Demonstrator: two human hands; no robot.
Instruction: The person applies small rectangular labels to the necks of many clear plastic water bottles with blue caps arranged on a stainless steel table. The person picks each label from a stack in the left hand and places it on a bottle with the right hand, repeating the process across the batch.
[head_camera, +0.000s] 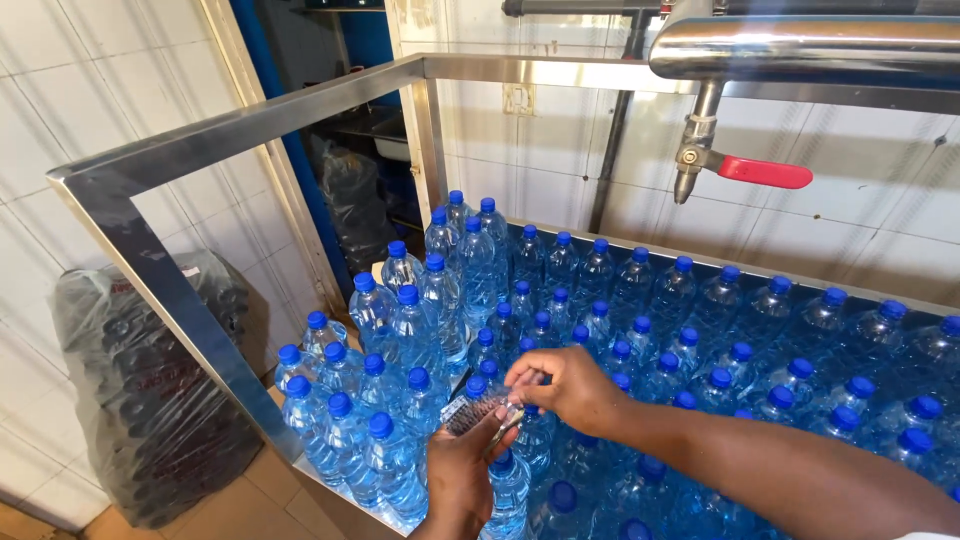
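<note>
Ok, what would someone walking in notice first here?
Most striking is the mass of clear water bottles with blue caps packed across the steel-framed table. At the near edge, the left hand holds a small stack of bands or labels that the right hand picks at. Up right, a red-handled valve hangs from a shiny pipe.

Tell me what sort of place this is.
Likely a small water-bottling room: rows of capped bottles fill a steel frame, a valve hangs from an overhead pipe, and the walls are tiled.
</note>
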